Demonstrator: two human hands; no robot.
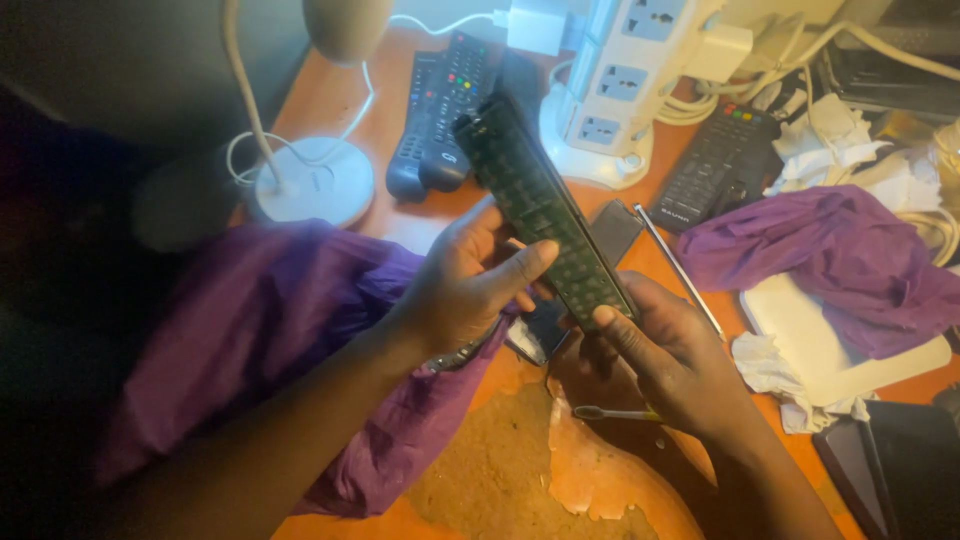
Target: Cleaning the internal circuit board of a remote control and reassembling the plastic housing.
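Observation:
My left hand (462, 285) and my right hand (672, 358) both grip a long green circuit board (535, 205) taken from a remote control, held tilted above the orange table (330, 95). The left thumb presses across the board's middle. My right hand cups its lower end. A thin toothbrush-like tool (612, 413) lies under my right hand. A dark remote casing (612, 230) lies beneath the board.
Two black remotes (440, 110) lie at the back, another remote (715, 165) to the right. A white tower power strip (615, 90), a white lamp base (312, 182), purple cloths (300, 330) (840, 260), crumpled tissues (775, 370) and a metal rod (680, 270) crowd the table.

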